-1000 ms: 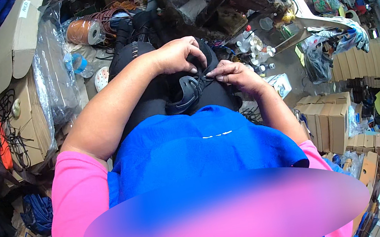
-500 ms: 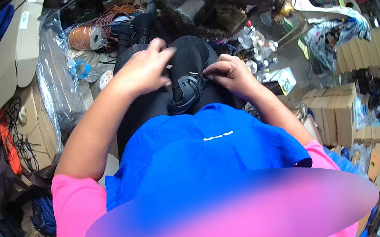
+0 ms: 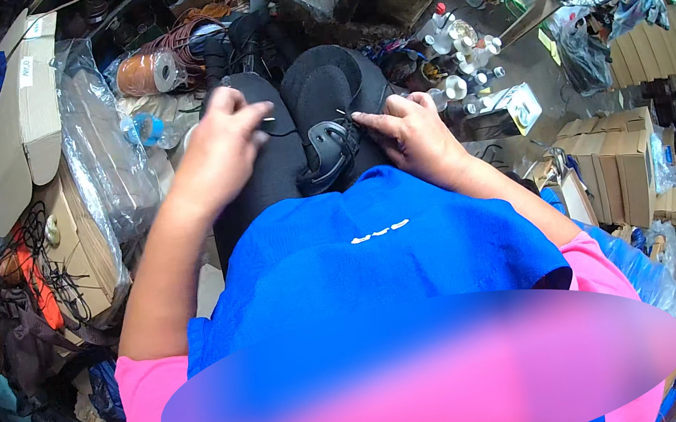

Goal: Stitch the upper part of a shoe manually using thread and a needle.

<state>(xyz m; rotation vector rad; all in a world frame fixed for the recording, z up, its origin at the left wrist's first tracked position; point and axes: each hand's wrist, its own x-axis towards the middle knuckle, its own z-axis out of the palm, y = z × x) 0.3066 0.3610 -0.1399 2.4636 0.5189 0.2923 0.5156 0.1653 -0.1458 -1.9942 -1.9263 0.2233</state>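
A black shoe [image 3: 328, 152] rests across my lap, its eyelet edge and dark opening toward my blue apron. My right hand [image 3: 414, 128] is closed in a pinch at the shoe's right edge, by the eyelets, where a small white tip shows. To the left of the shoe, my left hand [image 3: 225, 148] is raised over my thigh, slightly blurred. Its fingers are bent around a thin black lace [image 3: 286, 134] that runs toward the shoe, with a white tip beside the fingertips.
At the left stand cardboard sheets [image 3: 25, 102], a plastic-wrapped pack [image 3: 106, 133] and an orange spool [image 3: 145, 73]. Several clear bottles [image 3: 464, 56] crowd the right, near a white box [image 3: 522, 109]. Stacked cartons [image 3: 612, 165] lie farther right.
My left hand has moved left, away from the shoe, and the lace now shows between them. My right hand stays at the shoe's edge. The whole view has shifted slightly.
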